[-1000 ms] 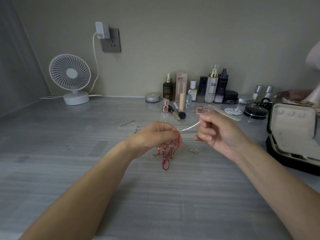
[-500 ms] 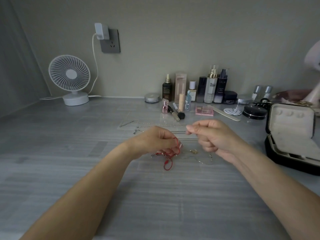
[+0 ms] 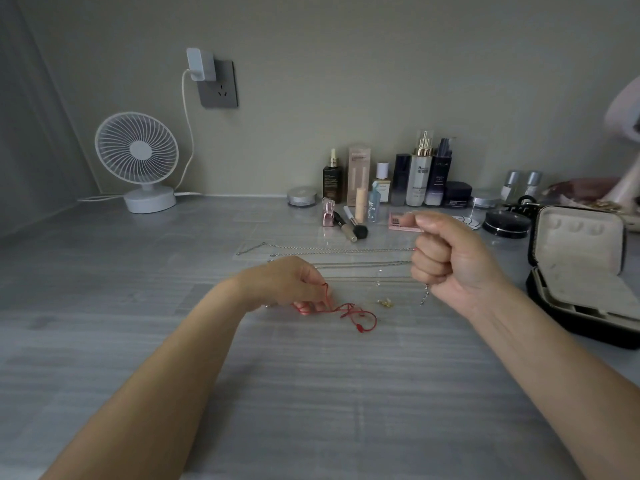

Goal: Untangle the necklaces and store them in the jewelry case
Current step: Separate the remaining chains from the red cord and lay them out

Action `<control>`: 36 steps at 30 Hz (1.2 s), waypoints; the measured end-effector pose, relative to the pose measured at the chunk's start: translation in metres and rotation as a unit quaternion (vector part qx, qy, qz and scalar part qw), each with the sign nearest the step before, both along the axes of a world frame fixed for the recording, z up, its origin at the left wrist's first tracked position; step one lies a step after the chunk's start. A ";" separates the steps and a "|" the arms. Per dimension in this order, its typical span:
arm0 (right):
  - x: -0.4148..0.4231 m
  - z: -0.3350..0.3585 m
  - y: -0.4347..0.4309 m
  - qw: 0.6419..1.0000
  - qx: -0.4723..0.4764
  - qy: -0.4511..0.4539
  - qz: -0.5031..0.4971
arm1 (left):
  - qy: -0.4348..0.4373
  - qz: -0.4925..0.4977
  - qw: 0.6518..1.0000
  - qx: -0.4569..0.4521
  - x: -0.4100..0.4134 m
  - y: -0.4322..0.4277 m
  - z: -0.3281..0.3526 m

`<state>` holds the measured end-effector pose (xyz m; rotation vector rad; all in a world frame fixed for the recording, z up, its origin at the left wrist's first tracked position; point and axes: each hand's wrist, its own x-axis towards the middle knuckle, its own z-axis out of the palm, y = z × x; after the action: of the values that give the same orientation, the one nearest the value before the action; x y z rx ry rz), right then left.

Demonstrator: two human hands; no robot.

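Mid-untangling, my left hand (image 3: pixel 291 285) pinches the red cord necklace (image 3: pixel 349 311) on the table (image 3: pixel 311 393), my right hand (image 3: pixel 453 261) grips a silver chain (image 3: pixel 425 296); next I'd ease them apart toward the open jewelry case (image 3: pixel 581 251).

Far right, bottle row by wall: dark bottle (image 3: pixel 440 174) reads approx. "L'OREAL", smaller print below illegible. White bottle (image 3: pixel 420 178) w/ gold cap: large "H" + blurred characters. Brown dropper bottle (image 3: pixel 332 181) & pink box (image 3: pixel 358 168): print too small to read.
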<state>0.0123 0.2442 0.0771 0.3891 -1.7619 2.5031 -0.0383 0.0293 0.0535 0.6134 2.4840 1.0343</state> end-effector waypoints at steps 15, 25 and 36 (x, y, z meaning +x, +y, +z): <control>0.001 0.000 -0.003 1.000 0.030 -0.001 -0.003 | 0.008 -0.035 0.988 0.151 0.023 0.034 -0.003; -0.002 -0.001 0.001 0.999 0.028 -0.003 -0.015 | 0.035 0.046 0.950 0.307 0.023 0.037 0.004; -0.005 -0.003 0.005 0.955 0.276 -0.092 -0.057 | -0.168 0.022 0.881 0.441 0.022 0.029 0.016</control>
<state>0.0076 0.2490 0.0741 0.0673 -2.4697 1.9865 -0.0165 0.0580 0.0699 0.5405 1.6386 2.0969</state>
